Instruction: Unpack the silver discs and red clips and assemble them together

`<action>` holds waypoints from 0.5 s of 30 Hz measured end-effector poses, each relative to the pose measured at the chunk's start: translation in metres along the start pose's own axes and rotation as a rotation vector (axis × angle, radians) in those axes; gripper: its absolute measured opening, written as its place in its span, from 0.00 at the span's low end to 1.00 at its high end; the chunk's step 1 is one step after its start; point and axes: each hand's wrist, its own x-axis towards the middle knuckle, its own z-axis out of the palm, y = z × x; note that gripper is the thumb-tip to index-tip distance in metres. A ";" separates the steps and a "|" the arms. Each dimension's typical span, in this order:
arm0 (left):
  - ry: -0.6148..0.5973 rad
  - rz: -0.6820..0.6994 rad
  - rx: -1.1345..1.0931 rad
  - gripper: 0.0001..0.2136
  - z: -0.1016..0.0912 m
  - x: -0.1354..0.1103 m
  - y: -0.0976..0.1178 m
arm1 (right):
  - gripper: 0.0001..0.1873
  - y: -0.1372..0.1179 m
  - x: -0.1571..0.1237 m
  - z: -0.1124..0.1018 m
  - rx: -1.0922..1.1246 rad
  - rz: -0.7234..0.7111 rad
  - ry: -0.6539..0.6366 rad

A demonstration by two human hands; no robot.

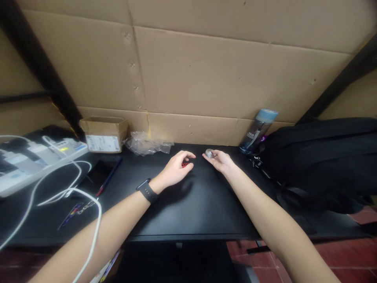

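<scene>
My right hand is closed around a small, clear, rounded object that looks like glass or plastic; its exact kind is too small to make out. It is held just over the black table, palm turned partly up. To its left, my left hand hovers with thumb and fingers apart, a black watch on its wrist. Something red shows in the gap between that thumb and the fingers. Whether the hand touches this red thing cannot be seen, as the hand hides most of it.
An open cardboard box and crumpled clear plastic bags stand along the cardboard wall. At left are a power strip, white cables and a keychain. A bottle and a black backpack occupy the right.
</scene>
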 end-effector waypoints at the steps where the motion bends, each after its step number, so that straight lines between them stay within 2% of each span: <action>1: -0.002 0.000 0.003 0.12 0.000 0.000 0.000 | 0.09 -0.001 0.001 0.000 0.001 0.008 -0.004; 7: -0.010 0.013 0.020 0.12 0.000 -0.001 0.001 | 0.06 -0.008 0.002 -0.001 0.030 0.083 -0.011; 15: -0.023 0.042 0.038 0.11 -0.001 -0.001 0.001 | 0.07 -0.015 -0.002 -0.003 0.038 0.113 -0.008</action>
